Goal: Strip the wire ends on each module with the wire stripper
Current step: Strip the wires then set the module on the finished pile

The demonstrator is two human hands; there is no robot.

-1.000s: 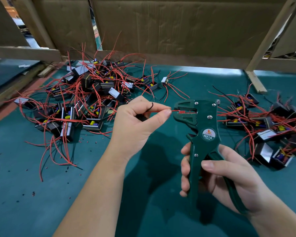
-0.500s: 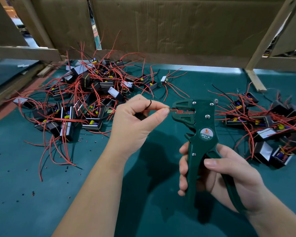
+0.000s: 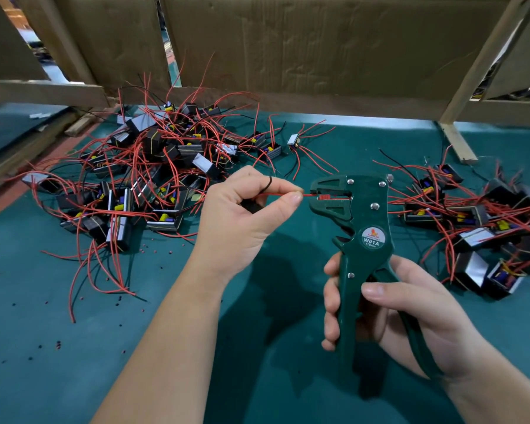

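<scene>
Left hand (image 3: 242,218): thumb and forefinger pinch a red wire (image 3: 276,194) close to its end, so it feeds in straight. Its module (image 3: 251,207) sits tucked in the palm, mostly hidden. The wire end lies inside the mouth of the green wire stripper (image 3: 361,228), centre of frame. Right hand (image 3: 404,313): fingers (image 3: 331,304) curled round both handles, tool held upright, placed to squeeze. One heap of modules (image 3: 153,179) lies centre left and a second heap (image 3: 478,228) at right, both on the bench (image 3: 74,347). Insulation bits (image 3: 58,344) are scattered lower left.

Held module (image 3: 251,207) mostly hidden inside left hand (image 3: 239,220).
</scene>
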